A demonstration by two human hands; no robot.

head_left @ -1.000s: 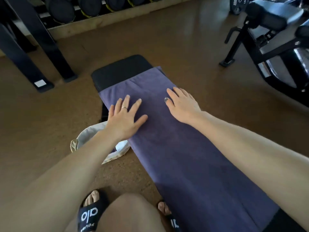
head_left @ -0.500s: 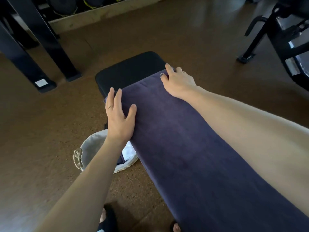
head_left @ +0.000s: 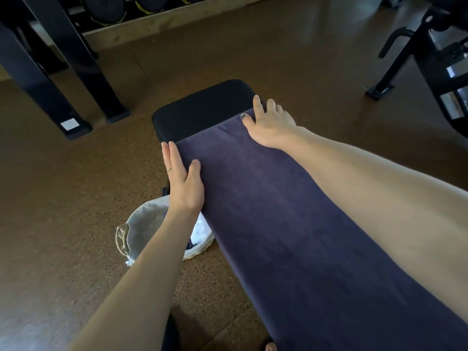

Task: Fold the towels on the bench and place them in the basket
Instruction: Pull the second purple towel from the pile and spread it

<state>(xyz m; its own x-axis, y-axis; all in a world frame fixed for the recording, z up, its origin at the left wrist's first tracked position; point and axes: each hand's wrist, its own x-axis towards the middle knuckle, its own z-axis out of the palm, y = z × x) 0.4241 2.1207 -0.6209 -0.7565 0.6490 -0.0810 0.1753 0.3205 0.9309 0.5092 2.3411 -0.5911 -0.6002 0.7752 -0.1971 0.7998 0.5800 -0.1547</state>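
I count one purple towel [head_left: 291,224] spread along one black bench [head_left: 202,110], one pale basket [head_left: 147,229] on the floor off the bench's left edge, and two hands: left hand [head_left: 184,183], right hand [head_left: 271,122].

Pretty dim overall, soft sheen on the floor [head_left: 316,46] up top, arms catch the light, wide-angle warping at the edges, slightly soft.

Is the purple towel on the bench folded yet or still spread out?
Spread out. The purple towel lies flat along the bench, with the left hand and right hand at its far corners.
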